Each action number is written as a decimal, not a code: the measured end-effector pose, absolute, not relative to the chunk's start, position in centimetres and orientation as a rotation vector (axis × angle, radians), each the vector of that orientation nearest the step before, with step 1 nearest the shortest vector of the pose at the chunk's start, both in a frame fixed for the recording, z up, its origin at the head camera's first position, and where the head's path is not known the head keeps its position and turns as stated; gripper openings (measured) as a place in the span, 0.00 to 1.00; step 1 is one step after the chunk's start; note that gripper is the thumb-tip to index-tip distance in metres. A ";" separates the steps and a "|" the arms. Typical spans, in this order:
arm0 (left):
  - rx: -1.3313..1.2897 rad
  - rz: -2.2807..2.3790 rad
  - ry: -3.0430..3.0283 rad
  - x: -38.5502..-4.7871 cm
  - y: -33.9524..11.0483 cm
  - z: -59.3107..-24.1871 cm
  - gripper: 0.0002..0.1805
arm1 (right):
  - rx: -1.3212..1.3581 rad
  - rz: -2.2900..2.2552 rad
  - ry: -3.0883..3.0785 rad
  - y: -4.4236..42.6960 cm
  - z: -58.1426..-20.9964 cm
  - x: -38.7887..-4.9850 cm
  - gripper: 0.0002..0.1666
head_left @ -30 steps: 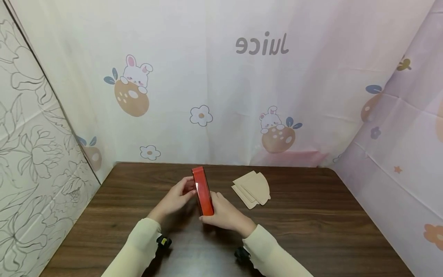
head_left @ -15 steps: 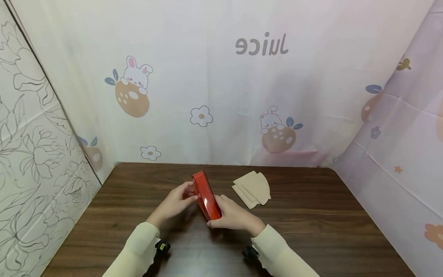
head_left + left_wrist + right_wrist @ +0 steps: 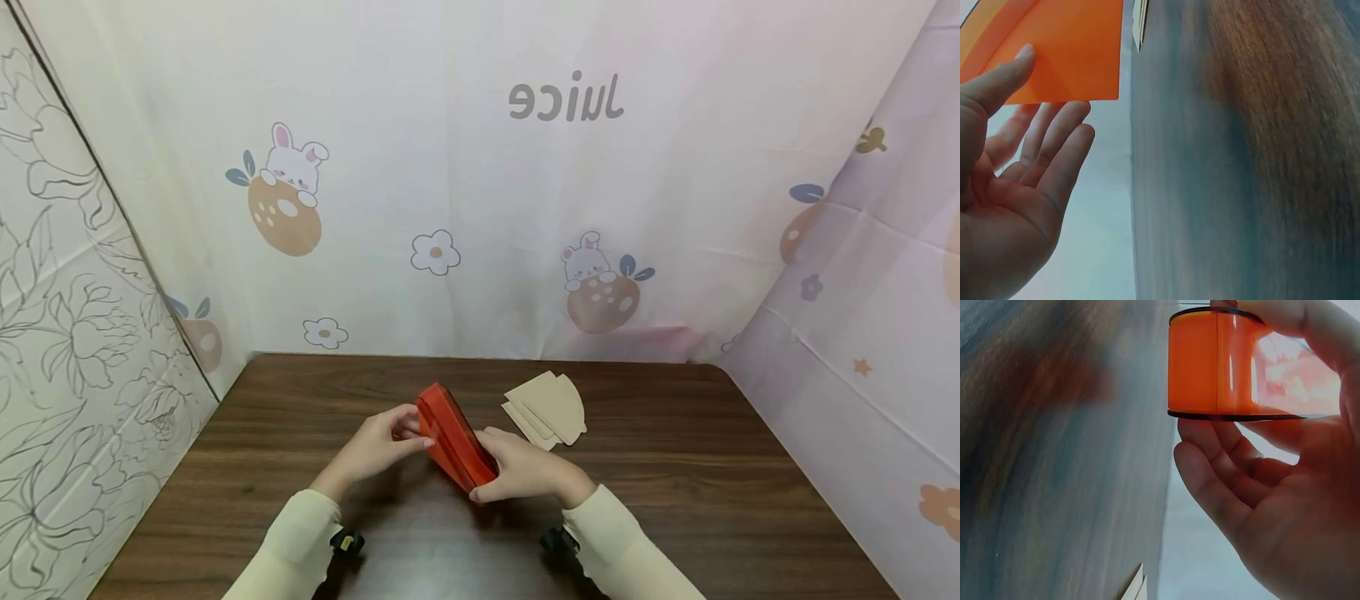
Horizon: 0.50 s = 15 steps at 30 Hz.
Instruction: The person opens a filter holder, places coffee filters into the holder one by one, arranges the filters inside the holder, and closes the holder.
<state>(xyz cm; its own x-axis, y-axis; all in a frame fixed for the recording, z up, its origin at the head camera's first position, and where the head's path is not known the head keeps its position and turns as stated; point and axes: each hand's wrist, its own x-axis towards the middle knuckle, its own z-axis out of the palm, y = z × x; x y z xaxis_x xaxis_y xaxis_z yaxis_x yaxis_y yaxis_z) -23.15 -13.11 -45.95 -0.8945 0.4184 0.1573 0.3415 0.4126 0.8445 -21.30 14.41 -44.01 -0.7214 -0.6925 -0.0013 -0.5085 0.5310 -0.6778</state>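
A glossy red-orange see-through plastic case (image 3: pixel 456 446) with dark edges is held at a slant over the middle of the table. My right hand (image 3: pixel 521 468) grips its near right end, thumb on one side and fingers on the other; the right wrist view shows the rounded end of the case (image 3: pixel 1210 365) between them. At the upper left, my left hand (image 3: pixel 381 442) pinches the case's edge. Its thumb lies against a flat orange panel (image 3: pixel 1075 56) in the left wrist view, and the fingertips reach behind that panel. The inside of the case is not clearly visible.
Several tan fan-shaped paper filters (image 3: pixel 551 408) lie overlapping to the right of the case, behind my right hand. The dark wood table (image 3: pixel 667 500) ends at a printed curtain (image 3: pixel 495 208) at the back.
The case has tilted, its near end swinging right and towards me, so more of its left face shows. My right hand moved right with it; the left hand stayed at the far end.
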 end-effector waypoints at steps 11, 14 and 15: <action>0.856 1.548 2.442 -22.5 -13.6 -46.5 0.24 | -1.133 -0.975 2.452 15.4 -44.2 -21.3 0.30; 0.830 1.590 2.403 -22.2 -13.4 -46.5 0.24 | -1.148 -0.973 2.447 15.6 -44.2 -21.3 0.31; 0.820 1.610 2.385 -22.2 -13.3 -46.5 0.24 | -1.151 -0.971 2.445 15.6 -44.2 -21.3 0.31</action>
<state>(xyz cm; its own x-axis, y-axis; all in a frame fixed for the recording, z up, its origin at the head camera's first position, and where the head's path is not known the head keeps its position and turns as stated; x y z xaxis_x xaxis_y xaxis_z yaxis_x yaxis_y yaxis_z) -22.15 -13.30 -46.53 -0.8395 0.5145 0.1745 0.3543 0.2751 0.8937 -21.32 15.63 -44.17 -0.6481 -0.7606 0.0391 -0.5800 0.4596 -0.6726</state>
